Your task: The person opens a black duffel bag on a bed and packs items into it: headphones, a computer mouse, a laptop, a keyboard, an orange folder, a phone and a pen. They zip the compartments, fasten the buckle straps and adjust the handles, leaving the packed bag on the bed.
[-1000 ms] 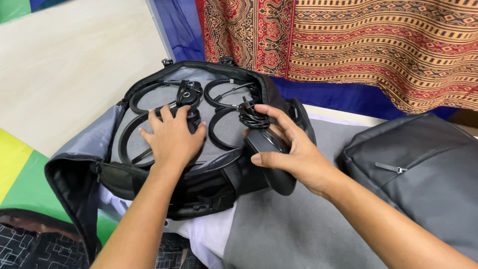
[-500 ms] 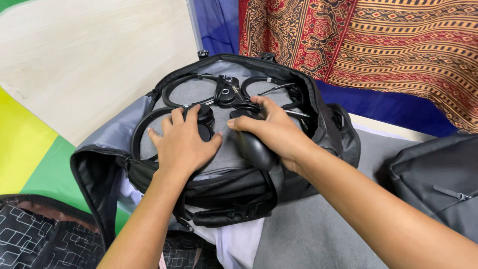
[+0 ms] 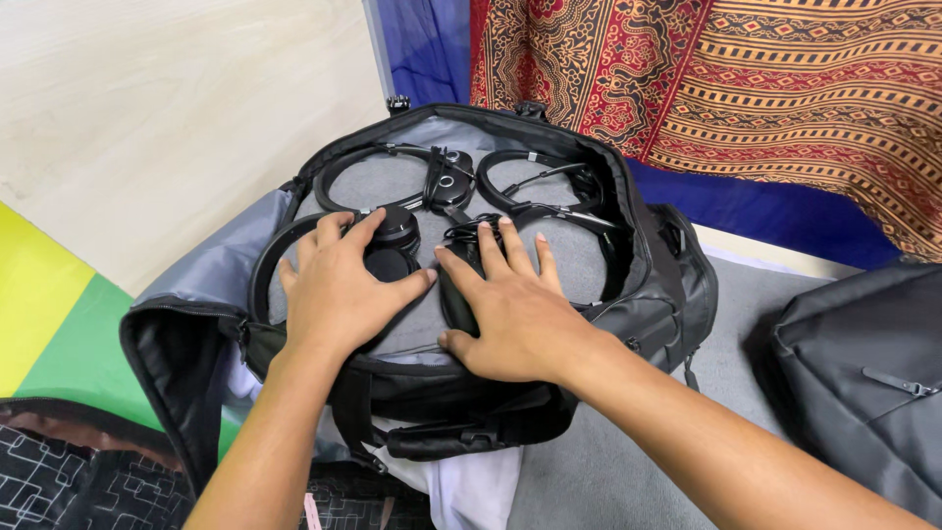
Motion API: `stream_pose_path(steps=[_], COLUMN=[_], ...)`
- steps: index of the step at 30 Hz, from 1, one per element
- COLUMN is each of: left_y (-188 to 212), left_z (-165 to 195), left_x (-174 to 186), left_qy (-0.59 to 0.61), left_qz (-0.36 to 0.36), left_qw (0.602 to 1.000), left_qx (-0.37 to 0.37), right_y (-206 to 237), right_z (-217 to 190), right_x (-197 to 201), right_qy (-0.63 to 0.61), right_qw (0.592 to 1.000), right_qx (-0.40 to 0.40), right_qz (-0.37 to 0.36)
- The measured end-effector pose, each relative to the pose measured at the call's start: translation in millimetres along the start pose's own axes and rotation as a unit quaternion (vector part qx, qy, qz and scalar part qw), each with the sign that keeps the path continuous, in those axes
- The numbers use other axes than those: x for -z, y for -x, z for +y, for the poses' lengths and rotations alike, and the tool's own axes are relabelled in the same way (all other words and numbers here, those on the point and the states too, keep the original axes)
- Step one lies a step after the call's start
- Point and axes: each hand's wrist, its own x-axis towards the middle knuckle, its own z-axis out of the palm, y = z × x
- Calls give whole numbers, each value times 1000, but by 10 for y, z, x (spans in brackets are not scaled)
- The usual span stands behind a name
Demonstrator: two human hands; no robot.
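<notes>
An open black bag with grey lining lies in front of me, with several black headsets coiled inside, among them one and another at the far side. My left hand lies flat, fingers spread, on a headset's round earcup in the bag's left half. My right hand covers a black adapter and presses it onto the lining, thumb along its side. The adapter's bundled cable pokes out just beyond my fingertips.
A second grey bag sits at the right on the grey surface. Patterned red cloth and blue cloth hang behind. A pale wooden board and a green-yellow mat lie to the left. White fabric sticks out below the bag.
My right hand has carried the black adapter from above the bag's right edge down into the bag and flattened over it. My left hand stayed on the headset.
</notes>
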Motion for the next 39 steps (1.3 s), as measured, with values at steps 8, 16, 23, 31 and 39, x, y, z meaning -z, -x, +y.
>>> stream_pose_path(steps=[8, 16, 23, 31, 39], left_y=[4, -13, -26, 42, 202], left_z=[-12, -269, -435, -285, 53], left_x=[-128, -109, -57, -139, -163], left_qy=[14, 99, 156, 82, 84], left_qz=[22, -3, -61, -95, 73], left_qw=[999, 991, 978, 991, 984], left_qx=[-29, -87, -125, -39, -141], right_y=[-209, 12, -39, -37, 379], right_z=[154, 401, 297, 278, 301], right_x=[-207, -142, -121, -191, -308], right_qy=[-132, -166, -157, -158, -171], right_qw=[970, 973, 978, 969, 932], right_qx=[79, 126, 70, 95, 113], right_qz=[187, 98, 119, 167, 297])
